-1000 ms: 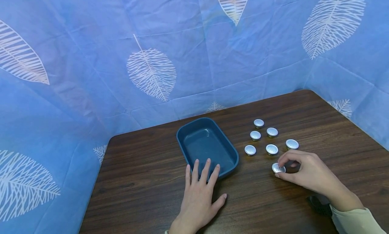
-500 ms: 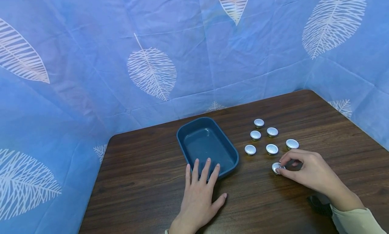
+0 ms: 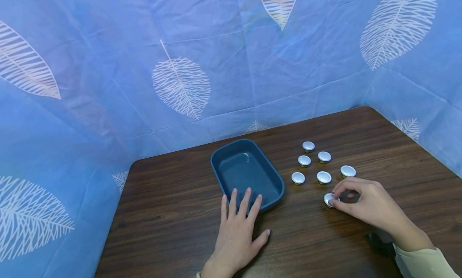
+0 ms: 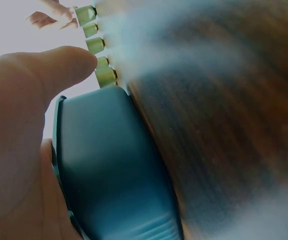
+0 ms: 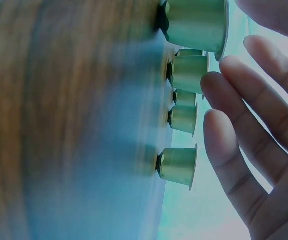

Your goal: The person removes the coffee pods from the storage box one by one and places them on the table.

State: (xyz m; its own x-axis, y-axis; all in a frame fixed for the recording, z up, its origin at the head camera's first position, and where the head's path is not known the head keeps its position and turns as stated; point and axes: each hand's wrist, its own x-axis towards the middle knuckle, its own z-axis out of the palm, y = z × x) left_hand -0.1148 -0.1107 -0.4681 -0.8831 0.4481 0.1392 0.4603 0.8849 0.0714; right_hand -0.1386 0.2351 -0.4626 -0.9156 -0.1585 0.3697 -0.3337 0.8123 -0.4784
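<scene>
My right hand [image 3: 364, 203] has its thumb and index finger at the near coffee capsule [image 3: 327, 200], pinching its silver-lidded rim while the capsule stands on the table. In the right wrist view this capsule [image 5: 196, 22] shows a green-gold side, and the other fingers [image 5: 221, 132] are spread loosely beside it. My left hand [image 3: 236, 238] lies with fingers straight and apart over the near rim of a dark blue plastic bin [image 3: 272, 171]. The left wrist view shows the thumb [image 4: 71, 65] above the bin's outer wall [image 4: 114, 160].
Several more capsules [image 3: 324, 177] stand lid up beyond my right hand, to the right of the bin. The dark wooden table [image 3: 162, 214] ends at a blue leaf-patterned cloth [image 3: 231, 69]. A black strap-like thing [image 3: 379, 244] is under my right wrist.
My right thumb has drawn back slightly from the capsule's front edge toward its lid. The left hand, the bin and the other capsules stay in place.
</scene>
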